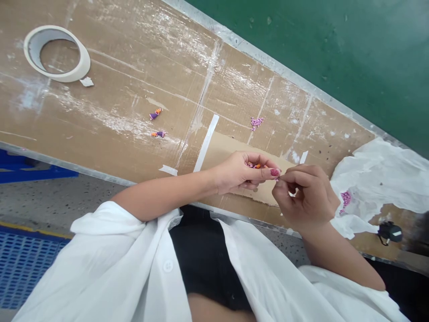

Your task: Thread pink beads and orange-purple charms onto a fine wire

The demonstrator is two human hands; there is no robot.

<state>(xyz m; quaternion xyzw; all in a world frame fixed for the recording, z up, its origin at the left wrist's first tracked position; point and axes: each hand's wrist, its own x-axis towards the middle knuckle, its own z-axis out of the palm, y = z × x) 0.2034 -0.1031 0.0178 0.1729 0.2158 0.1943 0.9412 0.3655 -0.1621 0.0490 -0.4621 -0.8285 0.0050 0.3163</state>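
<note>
My left hand is curled round a small purple and orange figure, which shows partly between the fingers and thumb. Right beside its thumb tip, my right hand is pinched closed; a tiny pinkish bit shows at the fingertips, too small to make out. Both hands are above a flat piece of cardboard. Two similar figures, one above the other, lie on the cardboard-covered table to the left. A small pile of pink-purple bits lies beyond my hands.
A roll of white tape lies at the far left. Tape strips edge the cardboard piece. At the right, a crumpled white sheet holds more pink bits, near a small black object. Green surface borders the table's far edge.
</note>
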